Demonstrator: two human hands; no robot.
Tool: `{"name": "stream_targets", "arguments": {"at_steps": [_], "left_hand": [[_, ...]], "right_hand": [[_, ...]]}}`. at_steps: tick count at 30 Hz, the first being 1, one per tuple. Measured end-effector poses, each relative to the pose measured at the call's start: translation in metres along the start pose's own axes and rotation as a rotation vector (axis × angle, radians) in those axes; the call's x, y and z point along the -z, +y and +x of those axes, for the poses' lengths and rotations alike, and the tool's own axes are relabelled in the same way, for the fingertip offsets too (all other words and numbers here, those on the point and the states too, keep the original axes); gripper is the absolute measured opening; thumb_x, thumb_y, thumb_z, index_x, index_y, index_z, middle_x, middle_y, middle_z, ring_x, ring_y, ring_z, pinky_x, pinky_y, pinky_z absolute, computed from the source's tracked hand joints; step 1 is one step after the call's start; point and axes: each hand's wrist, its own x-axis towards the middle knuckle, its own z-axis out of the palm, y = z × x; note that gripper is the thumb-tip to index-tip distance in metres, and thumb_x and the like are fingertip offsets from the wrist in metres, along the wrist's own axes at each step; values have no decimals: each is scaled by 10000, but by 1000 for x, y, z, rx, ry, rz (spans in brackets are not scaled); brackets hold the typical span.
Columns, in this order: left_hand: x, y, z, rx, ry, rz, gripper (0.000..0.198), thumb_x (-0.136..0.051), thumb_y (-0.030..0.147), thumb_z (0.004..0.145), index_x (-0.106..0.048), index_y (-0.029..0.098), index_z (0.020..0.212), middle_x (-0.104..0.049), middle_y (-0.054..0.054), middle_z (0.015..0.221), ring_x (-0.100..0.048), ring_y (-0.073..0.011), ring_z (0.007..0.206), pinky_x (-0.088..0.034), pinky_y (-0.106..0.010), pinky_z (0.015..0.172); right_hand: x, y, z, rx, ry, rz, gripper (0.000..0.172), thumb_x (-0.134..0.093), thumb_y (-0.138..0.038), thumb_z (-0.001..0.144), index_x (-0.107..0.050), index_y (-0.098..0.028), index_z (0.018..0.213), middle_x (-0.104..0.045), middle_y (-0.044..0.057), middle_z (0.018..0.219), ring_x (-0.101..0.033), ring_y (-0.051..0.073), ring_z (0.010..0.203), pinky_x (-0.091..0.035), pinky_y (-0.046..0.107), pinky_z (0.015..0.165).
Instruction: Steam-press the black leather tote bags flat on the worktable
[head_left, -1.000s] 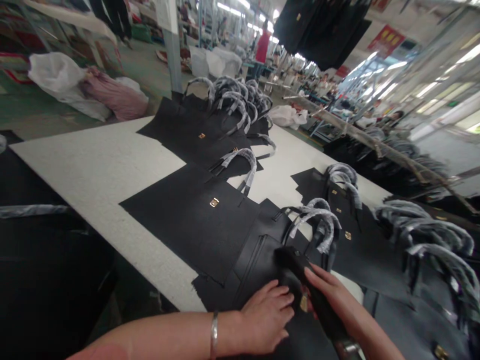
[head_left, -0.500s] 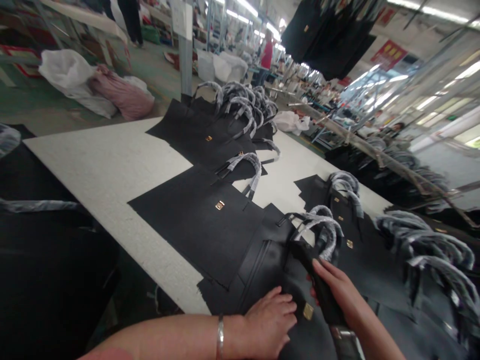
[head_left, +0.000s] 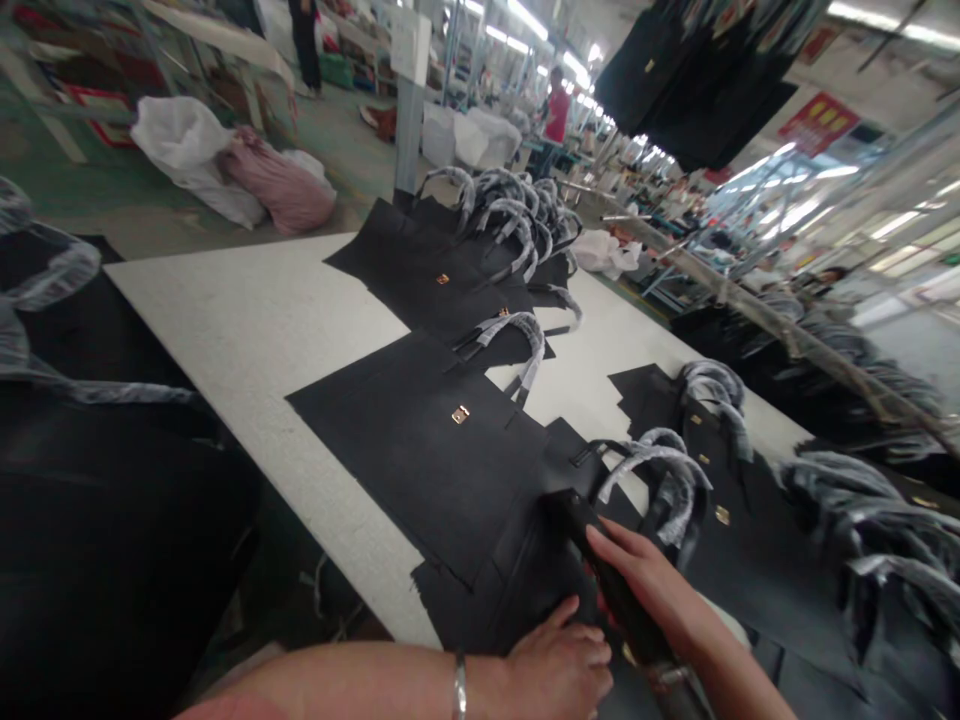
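A black hand tool (head_left: pixel 626 600), long-bodied with a metal band low on it, is gripped in my right hand (head_left: pixel 652 580). Its blunt head is over a black bag panel (head_left: pixel 525 590), close to that panel's upper edge; I cannot tell whether it touches. Beside the tool my left hand (head_left: pixel 559 655) lies on the same panel, fingers stretched forward. A gold clasp on this panel is mostly hidden by the tool and hands. Plastic-wrapped handles (head_left: pixel 667 480) rise just beyond my right hand. Another black panel (head_left: pixel 405 430) with a gold clasp (head_left: pixel 460 414) lies to the left.
More black panels with wrapped handles (head_left: pixel 517 215) are piled at the far end of the pale table (head_left: pixel 225 310). Others with wrapped handles (head_left: pixel 870 500) are heaped on the right. Black goods hang overhead (head_left: pixel 697 90). Sacks (head_left: pixel 277 185) lie on the floor beyond, near a metal post (head_left: pixel 409 130).
The tool's head has moved left across the panel, and the tool now covers most of the gold clasp. My left hand remains on the panel. The whole view has shifted slightly.
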Motion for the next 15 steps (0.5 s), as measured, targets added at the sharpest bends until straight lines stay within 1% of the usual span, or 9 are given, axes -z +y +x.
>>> {"name": "stream_targets", "arguments": {"at_steps": [2, 5, 8, 11, 13, 15], "left_hand": [[-3, 0, 1, -11, 2, 18, 211, -598, 350, 830, -590, 159, 921, -615, -31, 1059, -494, -194, 1129, -179, -485, 1118], [-9, 3, 4, -25, 29, 53, 200, -572, 357, 859, -600, 167, 914, -617, -38, 1026, -494, -207, 1127, -217, -525, 1095], [-20, 9, 7, -15, 65, 62, 174, -518, 326, 903, -606, 180, 869, -625, -25, 995, -506, -191, 1108, -235, -534, 1089], [-35, 17, 11, 26, 102, 74, 203, -477, 278, 931, -598, 174, 805, -635, -6, 917, -532, -166, 1070, -273, -499, 1085], [-46, 24, 13, 61, 125, 77, 230, -452, 278, 942, -594, 166, 799, -641, -17, 939, -536, -174, 1085, -303, -485, 1075], [-60, 34, 16, 106, 134, 49, 245, -422, 279, 950, -602, 167, 827, -649, -32, 985, -536, -195, 1115, -335, -480, 1061]], "right_hand": [[1, 3, -6, -39, -24, -11, 419, -582, -476, 847, -521, -211, 1165, -580, -43, 599, -568, 137, 419, -464, 217, 358], [0, 4, -5, -84, -6, -9, 443, -578, -494, 840, -529, -208, 1175, -601, -28, 617, -572, 141, 426, -461, 222, 358], [-6, -4, 7, -16, 61, -24, 498, -598, -482, 818, -518, -205, 1224, -599, -30, 608, -559, 149, 419, -444, 231, 341], [-5, -10, 13, 62, 153, -36, 561, -595, -486, 811, -489, -197, 1281, -569, -51, 520, -546, 158, 408, -442, 234, 356], [1, -7, 5, 73, 170, -27, 599, -579, -508, 815, -483, -169, 1299, -548, -57, 447, -526, 160, 388, -431, 233, 367], [8, 4, -9, 58, 176, -4, 652, -594, -531, 793, -486, -151, 1311, -578, -42, 452, -526, 167, 388, -429, 244, 375]]}}
